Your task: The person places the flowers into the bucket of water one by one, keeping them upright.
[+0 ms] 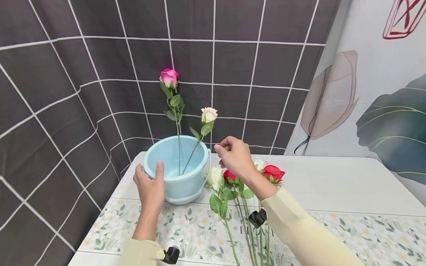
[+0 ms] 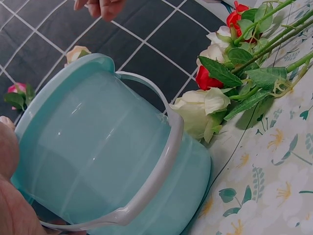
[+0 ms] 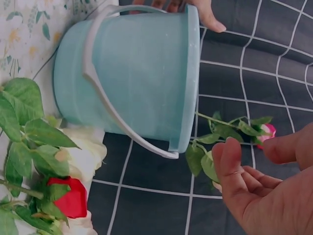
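A light blue bucket (image 1: 183, 188) with a pale handle stands on the table, and my left hand (image 1: 151, 192) grips its rim at the left, thumb on top. Two long-stemmed roses lean inside it: a tall pink rose (image 1: 169, 77) and a shorter cream rose (image 1: 209, 115). To the right of the cream rose, my right hand (image 1: 236, 156) is raised above the table. Its fingers are loosely bent; in the right wrist view a gap shows between thumb (image 3: 286, 148) and fingers, with nothing held.
Right of the bucket lie several roses, among them a white rose (image 1: 215, 178) and a red rose (image 1: 273, 173), their stems pointing toward me. A flowered strip (image 1: 193, 230) crosses the white table. Behind hangs a dark cloth (image 1: 231, 63) with white grid lines.
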`<state>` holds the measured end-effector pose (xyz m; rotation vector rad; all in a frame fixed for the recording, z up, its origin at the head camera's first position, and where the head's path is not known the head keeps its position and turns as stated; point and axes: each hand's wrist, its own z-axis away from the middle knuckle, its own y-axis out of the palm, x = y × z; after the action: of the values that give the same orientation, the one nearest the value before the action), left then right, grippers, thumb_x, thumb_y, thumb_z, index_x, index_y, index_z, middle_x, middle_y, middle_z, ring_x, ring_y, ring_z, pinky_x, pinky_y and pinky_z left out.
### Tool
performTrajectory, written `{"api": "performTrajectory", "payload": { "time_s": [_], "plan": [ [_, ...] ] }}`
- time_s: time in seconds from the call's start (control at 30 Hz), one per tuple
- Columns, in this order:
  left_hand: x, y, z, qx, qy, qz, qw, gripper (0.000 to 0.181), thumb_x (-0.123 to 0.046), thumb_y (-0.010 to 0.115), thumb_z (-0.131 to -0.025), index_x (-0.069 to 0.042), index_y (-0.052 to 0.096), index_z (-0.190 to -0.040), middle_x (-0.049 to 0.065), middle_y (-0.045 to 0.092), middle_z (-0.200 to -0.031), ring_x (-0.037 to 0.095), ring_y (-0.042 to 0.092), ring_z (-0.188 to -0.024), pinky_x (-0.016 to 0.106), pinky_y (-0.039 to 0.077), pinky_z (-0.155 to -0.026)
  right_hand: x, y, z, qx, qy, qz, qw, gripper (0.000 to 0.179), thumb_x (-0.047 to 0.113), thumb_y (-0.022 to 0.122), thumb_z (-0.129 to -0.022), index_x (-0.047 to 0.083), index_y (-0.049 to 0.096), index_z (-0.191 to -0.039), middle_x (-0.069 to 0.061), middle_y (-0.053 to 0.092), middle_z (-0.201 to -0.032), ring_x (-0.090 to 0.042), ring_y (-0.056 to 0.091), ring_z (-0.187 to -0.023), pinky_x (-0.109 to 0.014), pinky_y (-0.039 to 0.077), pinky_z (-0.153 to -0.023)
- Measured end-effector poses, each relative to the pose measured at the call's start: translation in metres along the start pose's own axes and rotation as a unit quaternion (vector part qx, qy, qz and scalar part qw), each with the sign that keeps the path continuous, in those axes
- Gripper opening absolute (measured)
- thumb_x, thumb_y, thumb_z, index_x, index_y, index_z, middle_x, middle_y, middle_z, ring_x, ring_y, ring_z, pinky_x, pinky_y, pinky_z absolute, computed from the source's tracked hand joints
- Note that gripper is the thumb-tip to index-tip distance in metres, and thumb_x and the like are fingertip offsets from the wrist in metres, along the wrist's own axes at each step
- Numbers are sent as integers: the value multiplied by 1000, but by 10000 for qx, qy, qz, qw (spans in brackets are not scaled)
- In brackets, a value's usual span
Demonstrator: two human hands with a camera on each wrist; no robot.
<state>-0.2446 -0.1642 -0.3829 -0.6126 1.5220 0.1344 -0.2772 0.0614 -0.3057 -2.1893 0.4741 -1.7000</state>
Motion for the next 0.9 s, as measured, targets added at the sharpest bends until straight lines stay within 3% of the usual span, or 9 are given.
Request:
{"api": "performTrajectory", "payload": {
  "time_s": [0.27, 0.53, 0.9],
  "plan": [
    [-1, -1, 1, 1, -52, -2, 10000, 93, -67, 38, -92, -14, -4, -155, 20, 11, -153, 44, 17, -142, 58, 15, -115, -2, -16, 10, 191, 93, 491, 9986, 22, 23, 62, -95, 1, 61, -99, -8, 63, -70, -21, 65, -56, -30, 50, -59],
    [-1, -1, 1, -13, -36, -19, 10000, 94, -69, 37, -91, -13, -4, -155, 20, 10, -152, 44, 17, -141, 57, 15, -115, -18, -35, 21, 558, 411, 997, 9926, 29, 20, 62, -95, -2, 57, -113, -7, 65, -71, -14, 62, -53, -31, 50, -60],
    [0, 0, 1, 23, -15, -6, 10000, 95, -70, 36, -91, -13, -5, -155, 20, 10, -153, 44, 17, -141, 58, 15, -115, -32, -46, 30, 450, 634, 1239, 9893, 29, 20, 62, -94, -2, 57, -112, -8, 64, -68, -14, 61, -51, -32, 49, -62]
  ]
}}
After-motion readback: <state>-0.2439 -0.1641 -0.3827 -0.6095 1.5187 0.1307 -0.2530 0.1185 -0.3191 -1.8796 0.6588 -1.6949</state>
